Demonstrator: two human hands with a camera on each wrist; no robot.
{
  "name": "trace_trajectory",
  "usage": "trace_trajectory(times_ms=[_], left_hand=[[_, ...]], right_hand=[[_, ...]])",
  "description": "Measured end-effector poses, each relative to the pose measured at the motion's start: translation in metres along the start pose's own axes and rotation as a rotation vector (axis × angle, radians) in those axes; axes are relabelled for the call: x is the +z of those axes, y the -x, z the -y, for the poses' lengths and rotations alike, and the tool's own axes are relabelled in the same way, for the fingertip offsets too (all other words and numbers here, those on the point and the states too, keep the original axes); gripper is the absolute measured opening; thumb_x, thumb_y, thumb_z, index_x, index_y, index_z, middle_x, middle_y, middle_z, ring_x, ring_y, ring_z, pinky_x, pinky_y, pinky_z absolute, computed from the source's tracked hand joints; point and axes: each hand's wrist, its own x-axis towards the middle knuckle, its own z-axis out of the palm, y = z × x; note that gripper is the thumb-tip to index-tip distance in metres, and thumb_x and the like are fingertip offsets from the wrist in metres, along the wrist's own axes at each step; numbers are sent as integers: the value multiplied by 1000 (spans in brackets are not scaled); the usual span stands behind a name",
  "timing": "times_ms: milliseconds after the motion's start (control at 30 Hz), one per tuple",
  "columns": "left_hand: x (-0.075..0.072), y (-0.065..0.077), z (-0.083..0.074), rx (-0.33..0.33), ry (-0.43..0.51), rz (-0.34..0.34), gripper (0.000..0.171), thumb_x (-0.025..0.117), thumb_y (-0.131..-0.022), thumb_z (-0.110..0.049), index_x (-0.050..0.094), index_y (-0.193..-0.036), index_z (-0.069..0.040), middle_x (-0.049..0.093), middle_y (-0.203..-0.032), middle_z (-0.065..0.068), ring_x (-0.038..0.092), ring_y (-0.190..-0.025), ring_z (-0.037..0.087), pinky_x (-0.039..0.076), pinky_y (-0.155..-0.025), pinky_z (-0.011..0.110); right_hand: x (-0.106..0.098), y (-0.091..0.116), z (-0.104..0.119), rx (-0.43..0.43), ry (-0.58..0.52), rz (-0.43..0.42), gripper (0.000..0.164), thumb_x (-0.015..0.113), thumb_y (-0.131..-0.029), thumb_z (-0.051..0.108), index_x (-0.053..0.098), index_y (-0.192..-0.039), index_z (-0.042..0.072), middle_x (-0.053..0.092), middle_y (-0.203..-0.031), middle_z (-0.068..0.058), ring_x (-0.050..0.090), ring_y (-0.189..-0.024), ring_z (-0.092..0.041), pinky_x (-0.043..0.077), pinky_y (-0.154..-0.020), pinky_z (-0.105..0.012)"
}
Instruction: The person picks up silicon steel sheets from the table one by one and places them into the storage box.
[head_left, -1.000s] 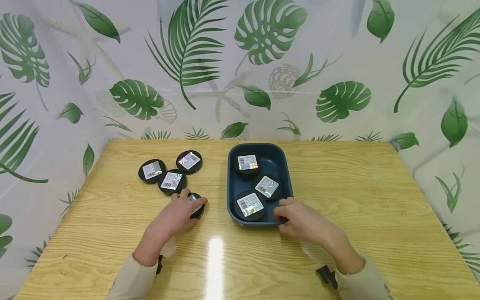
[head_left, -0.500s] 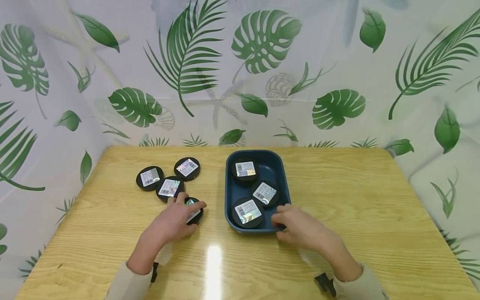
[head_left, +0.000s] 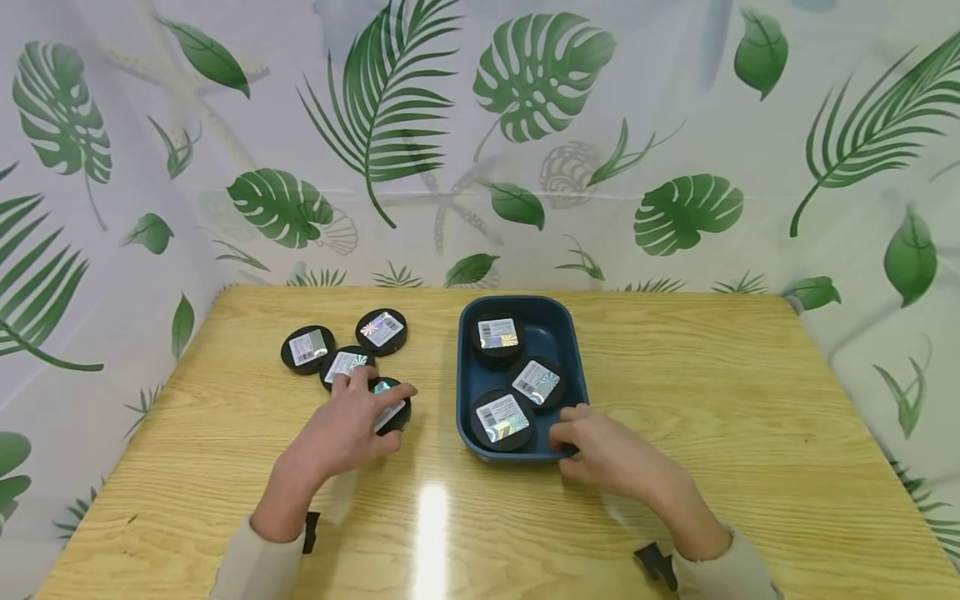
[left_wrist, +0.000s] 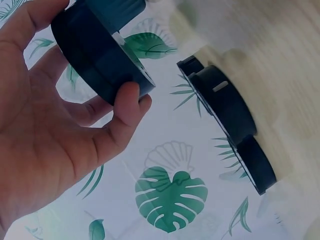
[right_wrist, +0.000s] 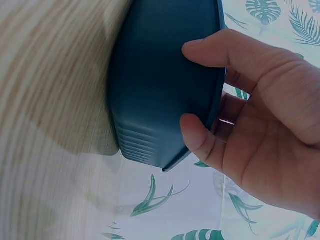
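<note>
My left hand [head_left: 347, 425] grips a black round puck-shaped case [head_left: 392, 408] by its edge, with a white and shiny holographic label on top. In the left wrist view, finger and thumb are on opposite sides of this case [left_wrist: 95, 55]. My right hand [head_left: 611, 450] holds the near right corner of a blue plastic bin [head_left: 555, 321], thumb and a finger outside, other fingers over the rim. The bin wall [right_wrist: 160, 85] fills much of the right wrist view. Inside the bin lie labelled black cases, one at the back left [head_left: 498, 335], one mid-right [head_left: 537, 382] and one in front [head_left: 502, 421].
Left of the bin, three more black cases lie close together: a left one [head_left: 307, 348], a middle one [head_left: 347, 363] partly behind my left fingers, and a back one [head_left: 382, 331]. All are on the wooden table [head_left: 712, 400]. A leaf-print cloth [head_left: 442, 150] hangs behind.
My left hand and the case in it have shifted slightly up in the head view, nearer the middle case. The right hand stays on the bin. The head view has tilted a little.
</note>
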Motion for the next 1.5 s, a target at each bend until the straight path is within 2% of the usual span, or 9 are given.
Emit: trace_trajectory(times_ms=[233,533,733,900,1033,1267,1500], left_hand=[[-8,-1,-9,31,-14,-38,52,70,-82,-25,61,-134,-28,44,-134,32,45,-111,52,51,-59,50],[-13,-4,-26,55,18,-40,54,70,-83,-26,60,-135,-31,43,-135,30,44,-110,49,50,-59,46],[-11,-4,-36,86,20,-37,53,70,-84,-27,60,-135,-32,43,-136,28,43,-115,49,52,-69,50],[-13,-6,-44,106,33,-53,54,69,-84,-26,60,-137,-32,43,-138,27,41,-120,48,52,-77,52],[-15,-9,-50,120,42,-65,53,67,-84,-26,60,-136,-34,44,-137,25,42,-121,47,53,-72,49],[-14,-13,-57,156,18,-77,52,67,-84,-27,60,-134,-35,46,-133,22,47,-110,44,51,-67,41],[-13,-15,-62,146,15,-52,53,68,-84,-28,59,-136,-35,46,-135,22,47,-108,43,50,-61,39]], right_hand=[[-1,1,0,5,6,-1,12,72,-80,4,65,-79,13,47,-78,6,42,-72,-10,40,-61,-23],[-2,1,1,5,4,-2,13,73,-81,3,65,-80,13,48,-79,6,43,-73,-11,42,-62,-23],[-1,1,1,14,-6,14,14,74,-82,4,64,-80,14,48,-79,5,43,-73,-11,41,-61,-23],[-1,2,1,-2,-11,-4,14,73,-80,2,65,-79,14,49,-79,5,43,-73,-10,41,-61,-23],[-2,1,1,-11,-5,-17,14,73,-79,2,65,-79,13,48,-79,5,43,-73,-10,41,-61,-23],[-3,2,3,-12,0,-20,15,73,-80,2,65,-79,14,48,-78,6,42,-73,-10,41,-61,-23],[-3,2,3,-14,10,-30,15,73,-78,1,64,-78,13,48,-78,5,42,-73,-11,41,-61,-23]])
